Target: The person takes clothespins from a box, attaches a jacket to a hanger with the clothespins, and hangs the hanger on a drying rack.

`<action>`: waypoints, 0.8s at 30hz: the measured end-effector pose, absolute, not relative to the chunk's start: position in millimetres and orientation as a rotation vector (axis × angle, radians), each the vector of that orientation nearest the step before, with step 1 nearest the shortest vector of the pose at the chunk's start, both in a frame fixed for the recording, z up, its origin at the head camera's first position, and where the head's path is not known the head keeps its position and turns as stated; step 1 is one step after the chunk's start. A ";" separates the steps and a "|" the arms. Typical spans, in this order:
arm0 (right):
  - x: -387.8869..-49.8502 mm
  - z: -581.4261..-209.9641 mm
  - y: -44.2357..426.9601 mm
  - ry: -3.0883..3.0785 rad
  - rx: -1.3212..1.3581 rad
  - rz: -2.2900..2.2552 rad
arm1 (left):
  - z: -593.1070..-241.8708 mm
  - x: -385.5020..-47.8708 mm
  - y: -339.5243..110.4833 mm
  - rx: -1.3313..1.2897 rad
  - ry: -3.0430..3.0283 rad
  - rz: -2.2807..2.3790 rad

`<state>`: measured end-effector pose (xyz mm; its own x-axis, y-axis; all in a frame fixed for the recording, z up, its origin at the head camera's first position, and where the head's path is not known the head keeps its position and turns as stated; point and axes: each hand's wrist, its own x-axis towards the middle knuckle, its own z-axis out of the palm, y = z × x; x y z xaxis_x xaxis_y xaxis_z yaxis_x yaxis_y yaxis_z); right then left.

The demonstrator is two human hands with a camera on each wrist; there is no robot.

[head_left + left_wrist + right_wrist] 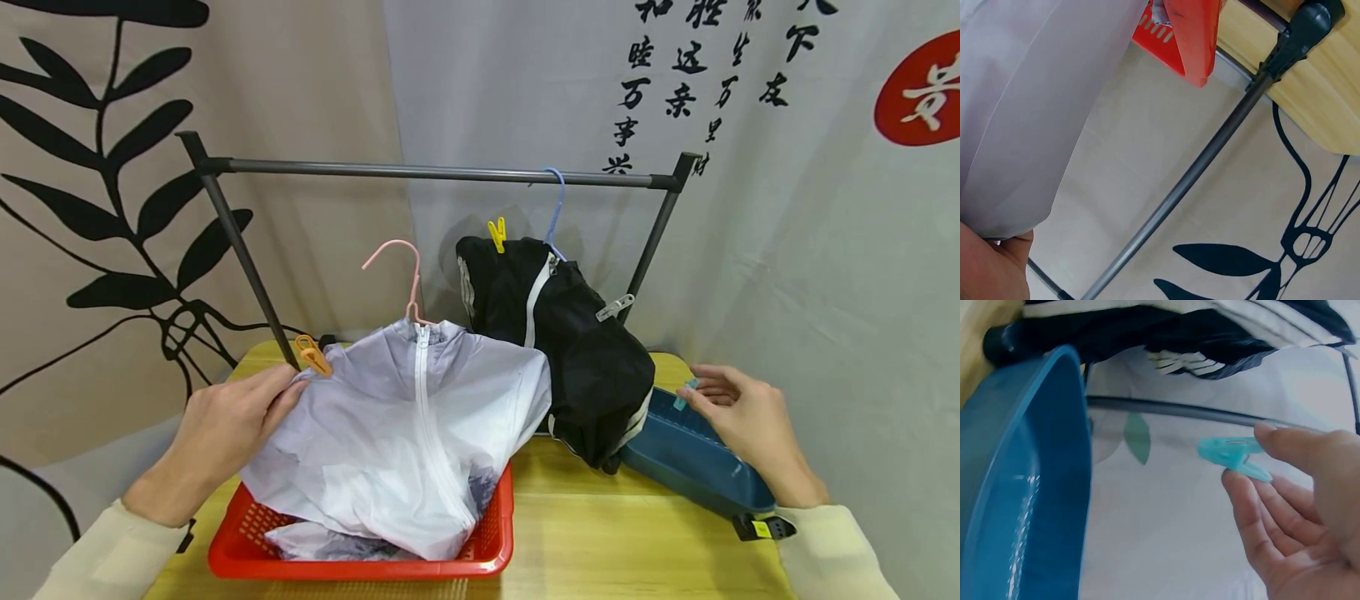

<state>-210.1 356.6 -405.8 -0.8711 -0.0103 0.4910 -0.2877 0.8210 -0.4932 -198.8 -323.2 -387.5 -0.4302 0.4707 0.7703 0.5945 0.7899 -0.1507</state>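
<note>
My left hand (228,421) pinches the left-side shoulder of a pale lilac-white zip jacket (375,417). That jacket is on a pink hanger (416,279), whose hook is free of the rail; its lower part lies in a red basket (352,570). An orange clothespin (313,357) is at the same shoulder, next to my fingers. Over on the right, my right hand (753,421) holds a teal clothespin (1229,450) between thumb and fingers, above a blue bin (693,479). In the left wrist view, the jacket sleeve hides most of the left fingers.
A grey rack's rail (420,172) spans the table (600,533). From it a black jacket (581,358) hangs on a blue hanger (557,208), with a yellow clothespin (497,235) and a light grey clothespin (615,307) on its shoulders. Behind stands a printed curtain (487,83).
</note>
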 end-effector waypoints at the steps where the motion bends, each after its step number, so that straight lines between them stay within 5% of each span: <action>1: -209.2 -404.4 354.6 -2.503 0.224 0.796 | -387.5 -198.8 -323.2 -0.788 -2.102 -0.177; 24: -197.0 -358.8 299.3 -1.978 0.512 1.172 | -387.1 -198.9 -321.0 -0.784 -2.110 -0.180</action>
<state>-197.0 299.3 -358.8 -0.6262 0.0403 0.7786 -0.6634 0.4970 -0.5593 -198.9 -321.0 -387.1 -0.4373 0.4685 0.7677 0.5917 0.7927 -0.1468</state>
